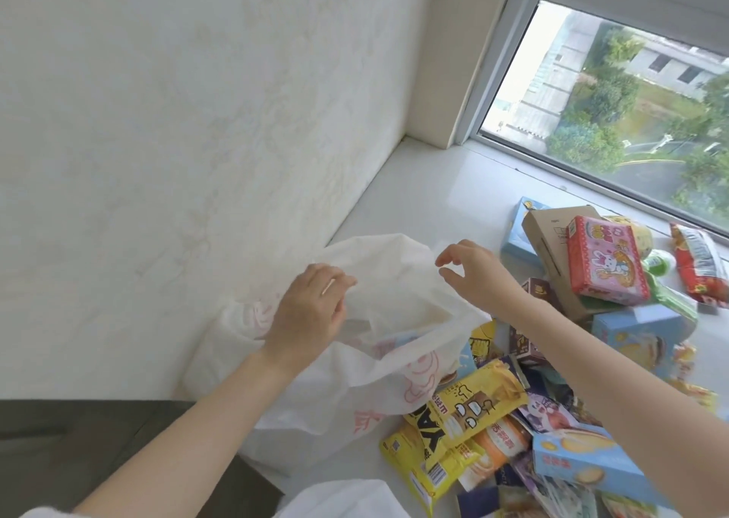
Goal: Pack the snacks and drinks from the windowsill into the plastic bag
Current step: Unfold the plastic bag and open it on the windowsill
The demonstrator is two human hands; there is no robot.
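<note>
Nearest the camera, two bare forearms reached out over the windowsill [426, 186]. The snacks [485, 411] lay heaped on the sill at the right, just beside and partly under the bag [355, 379], with boxes, packets and a green bottle [658, 261] stacked farther back toward the window [615, 95].

The step in hand looked to be opening the bag's mouth. To do it well, each grip should take one layer of film only and draw the two rims apart, wide enough for the boxes, while the bag's base stays resting on the sill so it does not slide toward the heap.

The left hand [311, 312] was at the near-left rim, palm down, fingers curled onto the film, apparently gripping that edge. The right hand [477, 269] hovered at the far-right rim, wrist raised, thumb and forefinger bent toward each other in a pinch; whether they truly held the thin film could not be told. Something pale blue showed faintly through the film, so the bag may already have held an item. The wall [177, 123] stood behind.
</note>
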